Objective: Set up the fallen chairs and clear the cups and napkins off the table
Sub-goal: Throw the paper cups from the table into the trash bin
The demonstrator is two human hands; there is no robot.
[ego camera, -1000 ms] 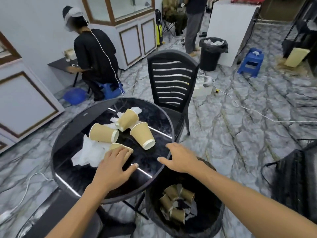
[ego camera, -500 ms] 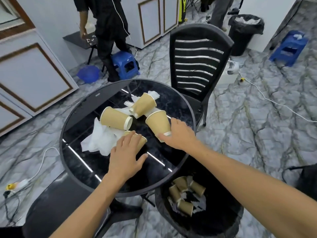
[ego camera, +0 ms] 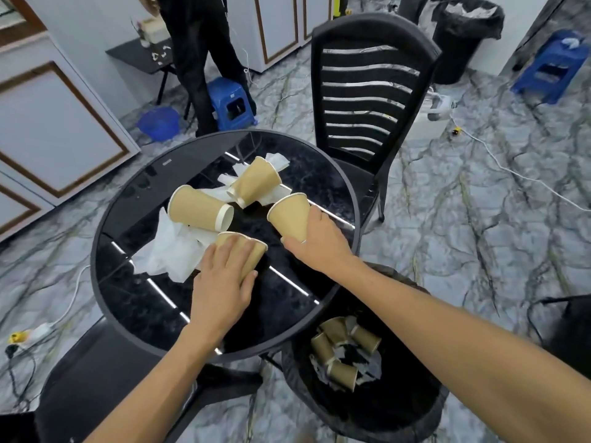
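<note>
Several tan paper cups lie on the round black table point(ego camera: 134, 302). My left hand point(ego camera: 224, 276) is closed over the nearest cup point(ego camera: 252, 247), which lies on its side. My right hand point(ego camera: 319, 244) grips another cup point(ego camera: 289, 215) by its base, mouth tilted up and to the left. Two more cups lie further back, one at the left point(ego camera: 198, 207) and one behind point(ego camera: 256, 180). White napkins point(ego camera: 169, 251) are crumpled under and beside them. A black slatted chair point(ego camera: 367, 91) stands upright behind the table.
A black bin point(ego camera: 383, 407) with several cups and napkins inside stands at the table's near right. A second black chair seat point(ego camera: 89, 378) is at near left. A person stands by a blue stool point(ego camera: 232, 103) behind. Cables cross the marble floor.
My right hand moved from the table's edge onto the right cup and tipped it up. My left hand closed further over the near cup. My view moved closer to the table.
</note>
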